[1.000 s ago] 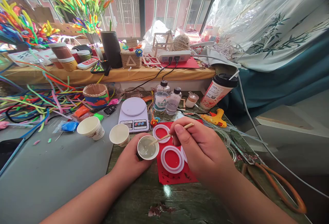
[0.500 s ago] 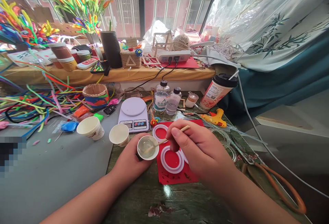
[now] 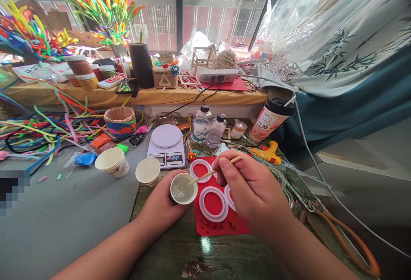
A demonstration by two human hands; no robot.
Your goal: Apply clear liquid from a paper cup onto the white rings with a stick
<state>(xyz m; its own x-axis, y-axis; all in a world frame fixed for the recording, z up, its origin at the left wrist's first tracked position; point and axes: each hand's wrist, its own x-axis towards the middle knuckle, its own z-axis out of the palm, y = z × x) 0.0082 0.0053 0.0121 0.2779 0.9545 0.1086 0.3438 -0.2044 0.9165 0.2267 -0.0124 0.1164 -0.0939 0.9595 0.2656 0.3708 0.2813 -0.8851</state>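
A paper cup (image 3: pixel 183 189) with clear, bubbly liquid in it is wrapped by my left hand (image 3: pixel 162 198), tilted slightly toward me. My right hand (image 3: pixel 242 181) pinches a thin wooden stick (image 3: pixel 205 174), whose lower end reaches into the cup's liquid. Under and beside the right hand, white ring-shaped molds (image 3: pixel 213 204) lie on a red sheet (image 3: pixel 221 227); the hand covers part of them. Just left of the held cup stands another paper cup (image 3: pixel 148 171). Behind it is a white digital scale (image 3: pixel 166 143).
Two clear bottles (image 3: pixel 201 128) with black caps stand behind the molds. On the right are a yellow glue gun (image 3: pixel 269 153), orange-handled scissors (image 3: pixel 349 237) and a lidded drink cup (image 3: pixel 271 119). Stacked paper cups (image 3: pixel 112 162) and colourful pipe cleaners (image 3: pixel 48 130) occupy the left.
The stick's tip has shifted within the cup, and my right hand has moved slightly right. The whole view has tilted a little; both hands keep their holds.
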